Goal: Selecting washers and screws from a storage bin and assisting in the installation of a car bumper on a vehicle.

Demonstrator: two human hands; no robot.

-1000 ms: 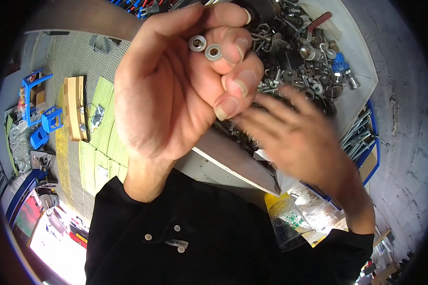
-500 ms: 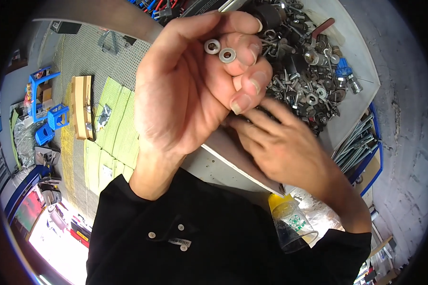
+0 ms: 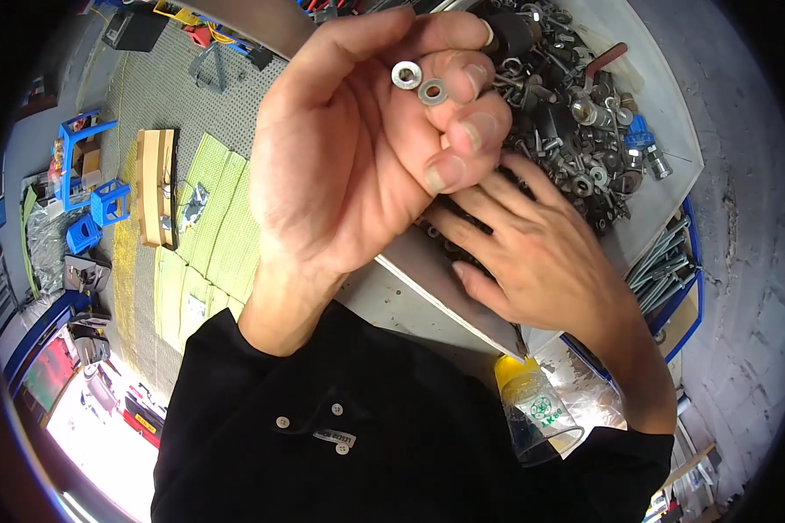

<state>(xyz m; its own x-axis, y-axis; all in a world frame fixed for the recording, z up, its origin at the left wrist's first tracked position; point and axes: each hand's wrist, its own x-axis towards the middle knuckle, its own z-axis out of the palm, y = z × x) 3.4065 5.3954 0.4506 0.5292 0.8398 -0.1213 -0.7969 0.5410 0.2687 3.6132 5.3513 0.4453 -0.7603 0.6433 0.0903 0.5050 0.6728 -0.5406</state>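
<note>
Two metal washers (image 3: pixel 396 77) lie in the half-curled left hand (image 3: pixel 344 174), beside a box (image 3: pixel 663 196) of jumbled fasteners (image 3: pixel 549 122); a tilted palm could spill them among lookalikes. The spread right hand's (image 3: pixel 541 261) fingertips are hidden, any hold unclear.

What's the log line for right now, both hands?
left hand: palm up, holding two washers | right hand: palm down at hardware pile, contact partly hidden | nearby: long bolts in blue-edged bin
</note>
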